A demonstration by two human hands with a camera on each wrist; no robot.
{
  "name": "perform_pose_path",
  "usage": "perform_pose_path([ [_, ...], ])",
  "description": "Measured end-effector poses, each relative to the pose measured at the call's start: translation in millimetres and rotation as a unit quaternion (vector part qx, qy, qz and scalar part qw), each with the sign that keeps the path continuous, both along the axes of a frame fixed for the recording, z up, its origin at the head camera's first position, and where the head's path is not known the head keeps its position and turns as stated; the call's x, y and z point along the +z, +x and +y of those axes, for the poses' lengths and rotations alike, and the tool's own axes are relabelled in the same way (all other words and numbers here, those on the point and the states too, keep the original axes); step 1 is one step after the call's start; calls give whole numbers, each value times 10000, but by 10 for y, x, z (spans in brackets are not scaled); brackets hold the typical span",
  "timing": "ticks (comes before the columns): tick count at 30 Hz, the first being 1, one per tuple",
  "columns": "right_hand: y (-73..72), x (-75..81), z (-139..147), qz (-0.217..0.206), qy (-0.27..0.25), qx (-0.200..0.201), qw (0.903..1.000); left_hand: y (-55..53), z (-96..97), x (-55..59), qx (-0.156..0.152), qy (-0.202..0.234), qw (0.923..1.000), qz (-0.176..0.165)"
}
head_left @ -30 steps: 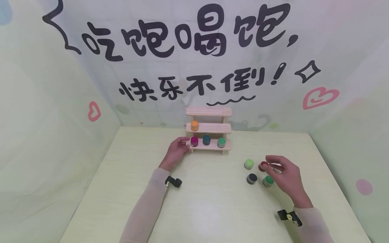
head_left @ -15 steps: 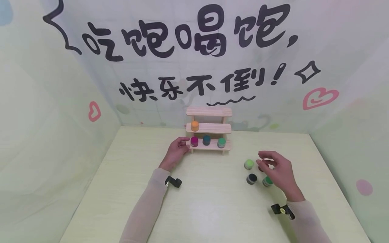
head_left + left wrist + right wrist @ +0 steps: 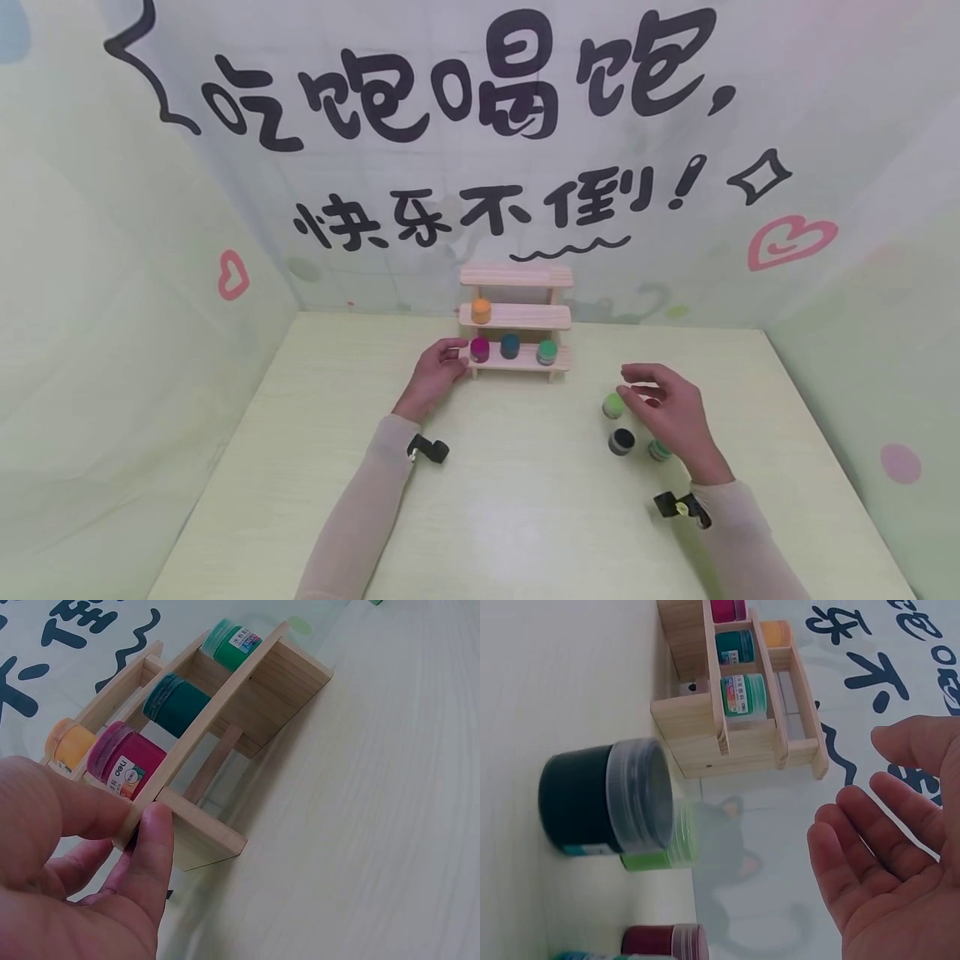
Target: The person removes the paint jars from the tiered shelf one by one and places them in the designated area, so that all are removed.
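Near side of the worktop (image 3: 480, 508) first: a black jar (image 3: 622, 442) and a green jar (image 3: 659, 451) are left loose, with a light-green jar (image 3: 612, 407) and a dark red jar (image 3: 649, 940) just behind. Nothing's held by the right grip (image 3: 671, 412), raised near them, thumb parted from loosely bent fingers. Rack-filling seems to be the job, at the between-jars stage; next, a jar would need to be picked out and pinched. Farther back, the lowest shelf's end on the wooden rack (image 3: 517, 276) is pinched narrowly by the left grip (image 3: 435, 373), probably for steadying. That shelf's taken by magenta (image 3: 480, 350), teal (image 3: 510, 346) and mint (image 3: 547, 352) jars; an orange one (image 3: 482, 312) is parked on the middle shelf.
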State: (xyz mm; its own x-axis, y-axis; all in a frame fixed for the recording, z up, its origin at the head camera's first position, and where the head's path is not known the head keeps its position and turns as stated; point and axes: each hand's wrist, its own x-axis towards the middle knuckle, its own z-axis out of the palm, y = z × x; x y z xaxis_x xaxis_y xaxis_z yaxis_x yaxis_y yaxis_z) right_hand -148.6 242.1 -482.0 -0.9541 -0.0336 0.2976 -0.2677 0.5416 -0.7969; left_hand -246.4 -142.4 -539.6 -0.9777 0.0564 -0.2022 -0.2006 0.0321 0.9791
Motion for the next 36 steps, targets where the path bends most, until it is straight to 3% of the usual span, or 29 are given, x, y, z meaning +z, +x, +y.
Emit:
perform_pose_path([
  [12, -132, -20, -156, 285, -56, 436, 9986, 11, 8, 18, 42, 15, 10000, -31],
  [28, -334, 83, -389, -22, 71, 595, 9982, 11, -3, 18, -30, 70, 10000, 6],
  [36, -456, 109, -527, 17, -153, 750, 9971, 3, -12, 16, -51, 27, 10000, -34],
])
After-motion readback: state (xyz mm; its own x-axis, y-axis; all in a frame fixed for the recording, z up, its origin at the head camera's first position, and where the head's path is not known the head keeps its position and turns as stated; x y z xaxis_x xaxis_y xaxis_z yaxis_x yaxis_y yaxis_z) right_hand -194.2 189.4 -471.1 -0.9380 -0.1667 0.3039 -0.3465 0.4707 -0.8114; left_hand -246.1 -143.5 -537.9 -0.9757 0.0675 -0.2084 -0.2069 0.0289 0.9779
